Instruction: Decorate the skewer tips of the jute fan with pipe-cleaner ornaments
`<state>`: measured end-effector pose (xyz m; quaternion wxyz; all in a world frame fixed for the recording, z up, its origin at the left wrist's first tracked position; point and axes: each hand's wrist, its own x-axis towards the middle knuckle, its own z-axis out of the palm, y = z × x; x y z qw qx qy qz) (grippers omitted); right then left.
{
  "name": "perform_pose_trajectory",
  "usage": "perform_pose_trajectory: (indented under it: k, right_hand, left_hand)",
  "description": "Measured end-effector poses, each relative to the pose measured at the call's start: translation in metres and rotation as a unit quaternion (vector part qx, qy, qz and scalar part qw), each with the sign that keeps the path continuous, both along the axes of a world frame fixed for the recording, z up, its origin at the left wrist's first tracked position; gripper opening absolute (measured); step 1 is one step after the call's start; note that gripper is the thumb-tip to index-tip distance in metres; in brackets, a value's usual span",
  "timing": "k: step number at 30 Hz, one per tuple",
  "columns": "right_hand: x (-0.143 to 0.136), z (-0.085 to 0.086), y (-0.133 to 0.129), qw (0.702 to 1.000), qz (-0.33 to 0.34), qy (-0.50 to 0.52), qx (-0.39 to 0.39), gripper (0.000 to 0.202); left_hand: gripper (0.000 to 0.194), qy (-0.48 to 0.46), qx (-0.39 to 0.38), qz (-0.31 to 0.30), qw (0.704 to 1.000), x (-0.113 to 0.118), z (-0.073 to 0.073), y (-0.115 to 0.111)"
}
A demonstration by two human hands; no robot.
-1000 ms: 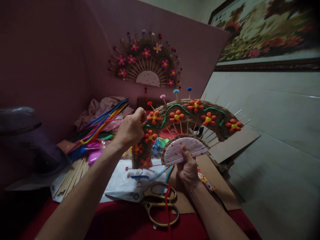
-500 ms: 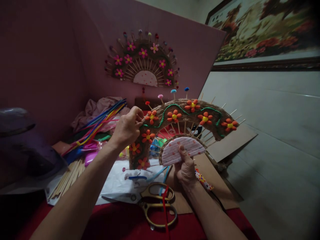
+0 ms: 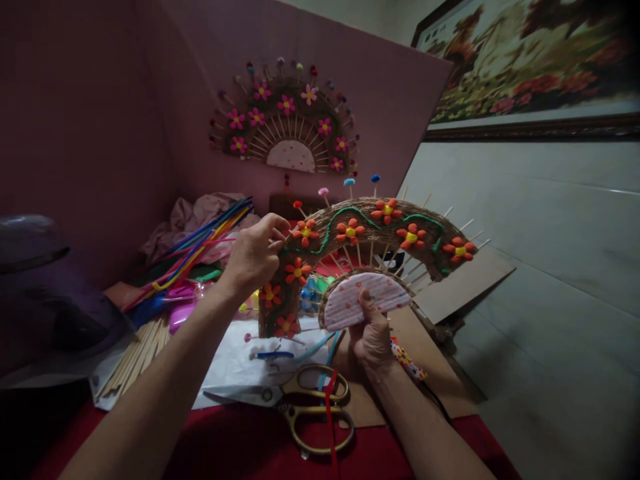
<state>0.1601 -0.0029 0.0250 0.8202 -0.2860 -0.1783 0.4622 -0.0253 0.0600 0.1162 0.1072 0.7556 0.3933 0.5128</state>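
A twine-wrapped fan [image 3: 370, 227] with orange clay-like flowers and a wavy green strand is held upright in front of me. My right hand [image 3: 373, 333] grips its white, pink-spotted half-round base [image 3: 350, 303], thumb on the front and fingers hidden behind. My left hand [image 3: 255, 253] is at the fan's upper left rim, thumb and fingers pinched together; what lies between them is hidden. Thin sticks poke out along the outer edge. Some carry fuzzy tips, among them a red tip [image 3: 298, 205] and a blue tip [image 3: 375, 178]; those on the right are bare.
Gold-handled scissors [image 3: 300, 403] lie on the red tablecloth [image 3: 225, 443]. Wooden sticks [image 3: 133, 357] and coloured pipe cleaners [image 3: 200, 243] are at left. Cardboard [image 3: 360, 400] lies under my right arm. Behind, a similar fan with pink flowers [image 3: 287, 105] hangs against a pink panel [image 3: 380, 87].
The fan has shifted very slightly to the right. My left hand keeps its pinch at the rim, and my right hand keeps its hold on the base.
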Motion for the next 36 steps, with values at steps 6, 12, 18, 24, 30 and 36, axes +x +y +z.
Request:
perform_pose_trajectory:
  k: [6, 12, 18, 24, 30, 36]
  right_hand:
    - [0.002, -0.002, 0.001, 1.0, 0.004, 0.0, 0.0, 0.04]
    - [0.002, -0.002, 0.001, 1.0, 0.001, 0.006, 0.006, 0.04]
    - [0.009, -0.006, 0.006, 1.0, 0.009, -0.001, -0.009, 0.036]
    - [0.015, -0.006, 0.01, 1.0, 0.027, 0.006, 0.003, 0.034]
    - [0.011, 0.001, 0.005, 1.0, 0.019, 0.003, -0.002, 0.033]
    - [0.01, -0.001, 0.005, 1.0, 0.017, 0.01, 0.0, 0.034]
  left_hand:
    - [0.009, -0.071, 0.094, 0.1, 0.988, 0.004, 0.007, -0.01]
    - [0.016, -0.244, 0.111, 0.044, 0.962, 0.007, 0.015, -0.02]
    - [0.026, -0.229, 0.094, 0.055, 0.967, 0.001, 0.016, -0.016]
    - [0.006, 0.01, 0.02, 0.041, 0.999, -0.003, 0.009, -0.005]
    - [0.016, 0.089, 0.015, 0.058, 0.994, 0.003, 0.001, -0.004]
    - [0.01, 0.14, 0.041, 0.11, 0.983, 0.006, 0.0, -0.006]
